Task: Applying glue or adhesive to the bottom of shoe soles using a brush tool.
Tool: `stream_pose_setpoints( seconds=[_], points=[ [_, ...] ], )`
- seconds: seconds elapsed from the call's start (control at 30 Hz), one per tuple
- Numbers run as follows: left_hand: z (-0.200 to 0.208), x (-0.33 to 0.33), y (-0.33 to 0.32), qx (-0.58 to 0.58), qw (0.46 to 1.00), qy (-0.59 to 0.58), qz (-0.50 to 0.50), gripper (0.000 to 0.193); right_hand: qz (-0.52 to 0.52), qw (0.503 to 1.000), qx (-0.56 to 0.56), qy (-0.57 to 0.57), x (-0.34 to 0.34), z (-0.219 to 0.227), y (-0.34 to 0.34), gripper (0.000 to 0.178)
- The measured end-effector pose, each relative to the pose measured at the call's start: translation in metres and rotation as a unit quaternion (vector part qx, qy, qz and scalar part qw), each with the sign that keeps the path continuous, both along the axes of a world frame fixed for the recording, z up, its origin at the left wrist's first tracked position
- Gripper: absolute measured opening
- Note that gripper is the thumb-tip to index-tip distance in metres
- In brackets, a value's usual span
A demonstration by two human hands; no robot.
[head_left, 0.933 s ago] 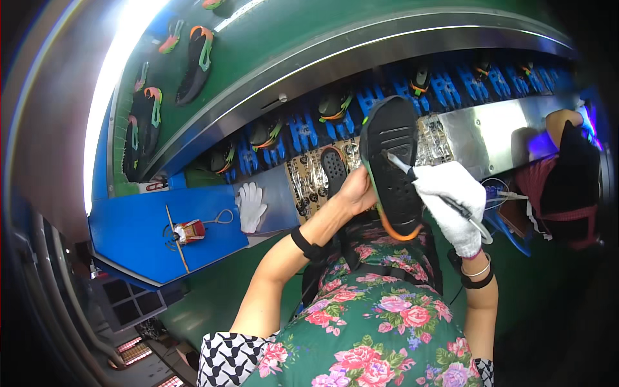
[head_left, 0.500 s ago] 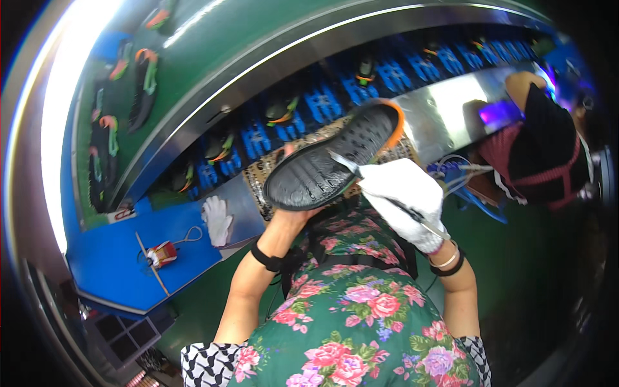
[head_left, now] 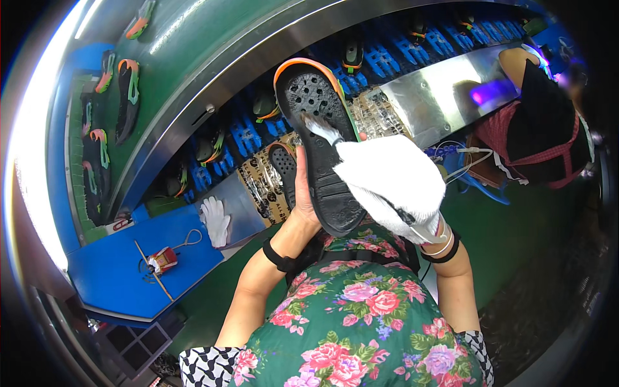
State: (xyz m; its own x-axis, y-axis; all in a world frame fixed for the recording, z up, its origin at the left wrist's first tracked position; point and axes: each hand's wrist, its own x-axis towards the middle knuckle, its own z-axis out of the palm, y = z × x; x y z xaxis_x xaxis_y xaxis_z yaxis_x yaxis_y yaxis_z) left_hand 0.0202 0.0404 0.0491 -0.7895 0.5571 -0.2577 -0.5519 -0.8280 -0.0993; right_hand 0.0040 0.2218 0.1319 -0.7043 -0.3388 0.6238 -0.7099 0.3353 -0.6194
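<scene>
My bare left hand (head_left: 303,193) grips a black shoe sole (head_left: 332,203) with an orange rim along its far end. The sole stands almost lengthwise in front of me, its holed and ribbed inner side facing up. In my right hand (head_left: 393,180), covered by a white glove, is a brush (head_left: 320,127). Its pale bristles touch the sole's perforated part; the fingers round the handle are mostly covered by the glove. Beneath the held sole, a second black sole (head_left: 281,162) lies partly hidden on a tape-covered board (head_left: 255,184).
Blue racks (head_left: 245,137) carrying several shoe parts run behind a metal ledge (head_left: 445,97). To the left, a blue table (head_left: 109,258) bears a small red object with a stick; a white glove (head_left: 215,219) lies beside it. A co-worker (head_left: 535,142) is close on the right.
The sole has swung from a slanted to a nearly upright position, its orange end now pointing away. The brush has shifted left onto the holed part, and a second sole has come into view.
</scene>
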Motion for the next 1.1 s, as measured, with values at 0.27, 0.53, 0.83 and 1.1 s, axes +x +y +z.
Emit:
stream_pose_setpoints(
  seconds=[0.27, 0.53, 0.83, 1.1],
  points=[
    [-0.03, 0.014, -0.011, -0.133, 0.991, -0.009, -0.004, 0.083, 0.06, 0.993, 0.051, -0.092, 0.005, -0.034, -0.018, 0.055],
    [-0.026, 0.006, -0.01, 0.011, 0.996, 0.082, 0.035, 0.091, 0.021, 0.999, -0.03, 0.003, -0.002, -0.02, -0.017, 0.042],
    [-0.019, -0.018, -0.003, -0.043, 0.989, 0.119, 0.071, 0.092, 0.004, 0.996, -0.07, -0.047, -0.002, -0.023, -0.02, 0.034],
    [-0.005, -0.031, -0.003, -0.083, 0.988, 0.105, 0.077, 0.097, -0.008, 0.992, -0.116, -0.04, -0.001, -0.025, -0.025, 0.028]
  ],
)
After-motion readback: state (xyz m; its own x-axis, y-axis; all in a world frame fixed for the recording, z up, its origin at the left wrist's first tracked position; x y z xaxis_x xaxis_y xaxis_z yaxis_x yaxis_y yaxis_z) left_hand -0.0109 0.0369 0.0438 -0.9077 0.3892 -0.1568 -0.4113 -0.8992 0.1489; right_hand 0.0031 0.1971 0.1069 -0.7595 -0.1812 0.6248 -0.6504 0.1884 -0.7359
